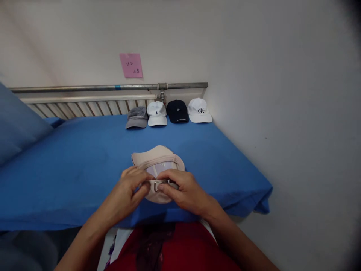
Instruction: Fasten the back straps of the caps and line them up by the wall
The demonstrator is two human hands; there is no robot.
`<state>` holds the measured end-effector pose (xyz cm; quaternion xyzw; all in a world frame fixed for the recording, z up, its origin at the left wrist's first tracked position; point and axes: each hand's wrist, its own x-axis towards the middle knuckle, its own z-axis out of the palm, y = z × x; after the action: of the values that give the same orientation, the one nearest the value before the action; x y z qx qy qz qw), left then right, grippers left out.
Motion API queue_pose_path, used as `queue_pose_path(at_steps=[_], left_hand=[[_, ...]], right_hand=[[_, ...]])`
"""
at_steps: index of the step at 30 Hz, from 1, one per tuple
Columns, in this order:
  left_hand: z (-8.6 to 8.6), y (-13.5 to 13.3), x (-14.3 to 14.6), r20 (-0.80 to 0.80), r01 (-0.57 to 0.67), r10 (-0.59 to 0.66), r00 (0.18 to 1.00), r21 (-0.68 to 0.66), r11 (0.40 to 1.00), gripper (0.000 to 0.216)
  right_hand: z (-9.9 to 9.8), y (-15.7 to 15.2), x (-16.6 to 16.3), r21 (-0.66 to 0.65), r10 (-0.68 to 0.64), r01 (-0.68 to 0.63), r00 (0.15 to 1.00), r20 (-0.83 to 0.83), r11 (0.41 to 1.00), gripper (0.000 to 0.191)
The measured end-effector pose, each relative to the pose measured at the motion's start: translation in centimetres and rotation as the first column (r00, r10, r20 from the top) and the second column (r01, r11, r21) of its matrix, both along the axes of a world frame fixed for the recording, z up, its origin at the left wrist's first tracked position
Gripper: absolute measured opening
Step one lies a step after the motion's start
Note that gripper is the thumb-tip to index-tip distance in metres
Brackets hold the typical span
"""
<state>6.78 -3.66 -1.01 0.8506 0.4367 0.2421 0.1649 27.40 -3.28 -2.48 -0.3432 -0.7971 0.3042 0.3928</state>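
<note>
A pale pink baseball cap point(153, 155) lies upturned near the front edge of the blue-covered table, its inside and sweatband facing me and its brim pointing away to the left. My left hand point(132, 188) pinches the cap's back edge, left of a metal strap buckle point(156, 186). On the other side, my right hand point(183, 188) grips the back strap by the buckle, thumb on the near side and index finger inside the rim. The fingers partly cover the strap.
Along the table's point(84, 162) far edge stand a grey cap point(137, 117), a white cap point(157, 113), a black cap point(177, 111) and a white CK cap point(199, 110). Behind are a radiator point(98, 108) and a metal pipe point(84, 89). A pink note point(131, 66) hangs above.
</note>
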Motion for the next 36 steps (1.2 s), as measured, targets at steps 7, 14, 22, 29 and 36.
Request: queue_pose_path(at_steps=[7,14,22,29,36], left_hand=[[0.9,-0.1,0.2,-0.01,0.033,-0.039,0.999,-0.325,0.945,0.023],[0.6,0.4,-0.6,0.022,0.164,-0.169,0.985,-0.395,0.904,0.033],[1.0,-0.5,0.4,-0.026,0.098,-0.114,0.993,-0.354,0.93,0.031],[-0.4,0.1,-0.8,0.106,0.107,-0.06,0.993,-0.523,0.845,0.038],[-3.0,0.4,-1.2,0.111,0.093,-0.032,0.993,-0.6,0.795,0.038]], right_hand=[[-0.1,0.1,0.3,-0.078,0.033,-0.036,0.999,-0.036,0.996,0.015],[0.0,0.2,1.4,-0.079,0.015,-0.015,1.0,-0.005,0.997,0.018],[0.0,-0.1,1.4,-0.063,0.026,-0.027,1.0,-0.016,0.998,0.016],[-2.1,1.0,2.1,-0.124,-0.011,0.005,0.999,-0.044,0.992,0.009],[-3.7,1.0,2.4,-0.036,-0.042,0.042,0.999,0.006,0.998,0.003]])
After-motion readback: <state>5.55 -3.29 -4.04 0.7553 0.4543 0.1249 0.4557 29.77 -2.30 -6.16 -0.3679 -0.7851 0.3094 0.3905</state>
